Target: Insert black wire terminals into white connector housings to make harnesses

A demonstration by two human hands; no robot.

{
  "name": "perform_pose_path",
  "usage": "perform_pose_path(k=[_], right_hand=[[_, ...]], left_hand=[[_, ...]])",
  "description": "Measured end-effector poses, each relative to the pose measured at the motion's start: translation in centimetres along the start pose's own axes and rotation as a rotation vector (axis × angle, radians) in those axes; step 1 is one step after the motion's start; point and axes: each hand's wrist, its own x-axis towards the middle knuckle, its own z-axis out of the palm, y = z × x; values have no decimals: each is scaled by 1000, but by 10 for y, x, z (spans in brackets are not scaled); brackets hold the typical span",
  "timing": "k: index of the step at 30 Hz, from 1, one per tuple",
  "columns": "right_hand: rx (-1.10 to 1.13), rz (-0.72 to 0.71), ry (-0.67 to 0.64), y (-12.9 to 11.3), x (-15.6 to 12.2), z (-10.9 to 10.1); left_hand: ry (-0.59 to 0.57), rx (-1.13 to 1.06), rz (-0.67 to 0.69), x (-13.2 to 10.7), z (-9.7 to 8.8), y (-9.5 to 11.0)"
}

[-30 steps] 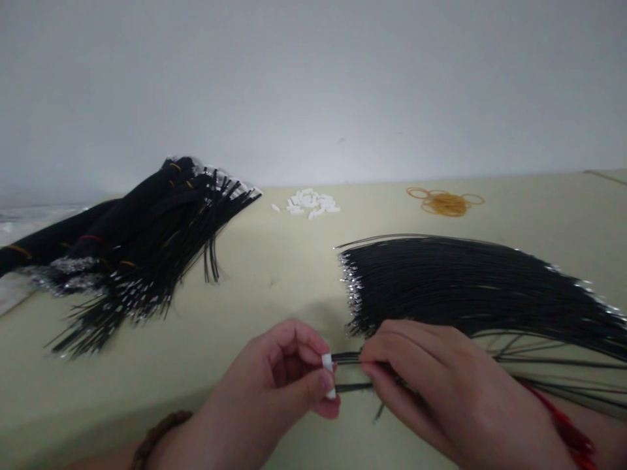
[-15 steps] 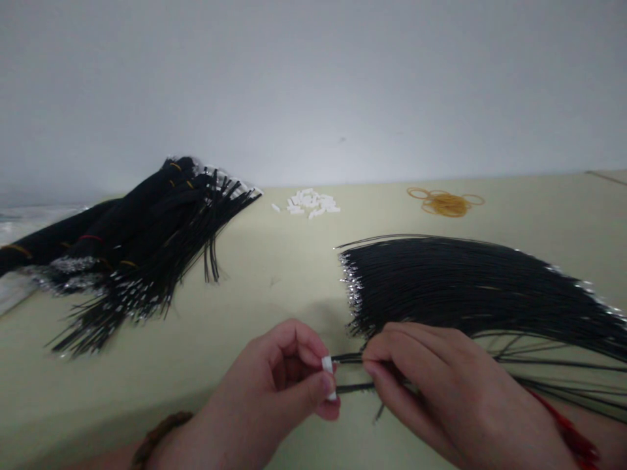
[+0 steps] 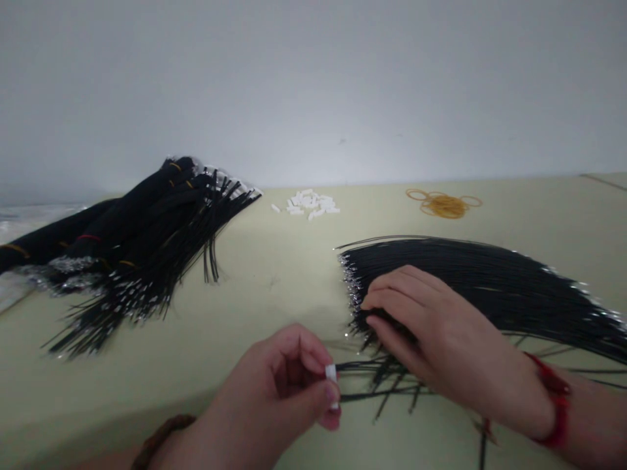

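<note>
- The bare right hand point(image 3: 431, 339) has moved off the two wires onto the near edge of the loose fan of thin black wires point(image 3: 470, 287); whether its fingers grip any, I cannot tell.
- The left hand point(image 3: 274, 385) is pinched closed on a small white plastic connector point(image 3: 332, 373), with two black wires point(image 3: 377, 393) running from it.
- Done: banded black wire bundles point(image 3: 142, 222) lie at the far left of the pale green desk point(image 3: 245, 294).
- Left: the fan, small white plastic connectors point(image 3: 308, 203) heaped at the far edge, and amber rubber bands point(image 3: 443, 205).

White connector point(image 3: 332, 373), seemingly, partly behind left fingers point(image 3: 313, 399); wire tips point(image 3: 345, 397) there too blurred.
</note>
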Motion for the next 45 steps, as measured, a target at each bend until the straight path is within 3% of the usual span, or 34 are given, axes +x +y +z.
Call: perform_pose_path(k=[5,17,20,26,31,38,45], right_hand=[[-120,-39,-92,23,3,4],[-153,-148,-146,25,2,4],[-168,-184,-100,26,2,4],[-1,-173,64,0,-3,-2],[61,-126,22,-24,-7,-1],[113,-73,-12,-32,-8,-5],[132,-47,59,-37,-11,-2]], left_hand=[[19,-13,-7,1,1,1],[40,-26,-30,2,2,2],[29,-28,-24,1,1,2],[61,-35,-31,2,0,2],[45,-34,-29,2,1,4],[18,-46,-20,2,2,2],[-3,-38,1,1,2,-2]])
